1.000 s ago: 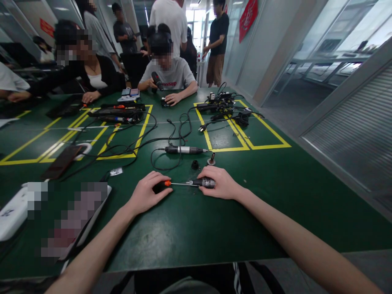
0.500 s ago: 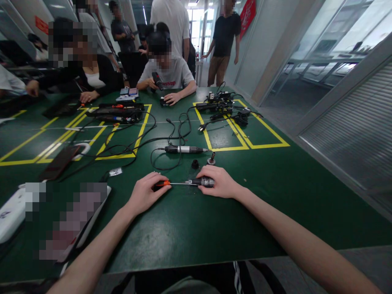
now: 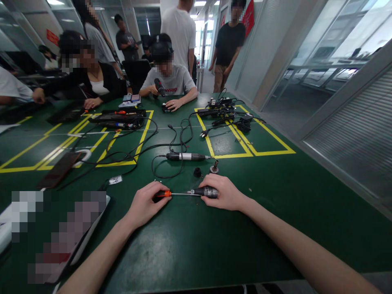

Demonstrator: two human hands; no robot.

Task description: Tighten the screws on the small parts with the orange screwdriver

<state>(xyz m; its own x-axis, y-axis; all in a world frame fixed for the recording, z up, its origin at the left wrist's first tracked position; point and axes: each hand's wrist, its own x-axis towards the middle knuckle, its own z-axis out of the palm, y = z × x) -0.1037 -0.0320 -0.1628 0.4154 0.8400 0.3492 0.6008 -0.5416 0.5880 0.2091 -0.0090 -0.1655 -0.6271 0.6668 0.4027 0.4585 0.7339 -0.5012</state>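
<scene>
My left hand (image 3: 146, 206) is closed around the black and orange handle of a screwdriver (image 3: 167, 193). Its thin metal shaft runs rightward, level with the table, to the fingers of my right hand (image 3: 228, 194). That hand grips a dark, tapered tool (image 3: 206, 192) with a smoky rounded end and a metal tip pointing left; its exact kind does not show. The shaft lies along this tool, but whether they touch cannot be told. Just beyond my right hand are a small black cap-like part (image 3: 197, 172) and a round metal part with a stem (image 3: 214, 167).
A corded pen-like power tool (image 3: 186, 157) lies farther back. Tangled black cables and adapters (image 3: 226, 112) sit at back right. Black trays of tools (image 3: 119, 118) stand at back left. A phone (image 3: 61, 169) and blurred flat devices lie left. A co-worker (image 3: 168, 81) sits opposite.
The view has tilted up slightly, so the table things appear lower. Both hands keep their hold on the screwdriver and the dark tool, with little other visible movement.
</scene>
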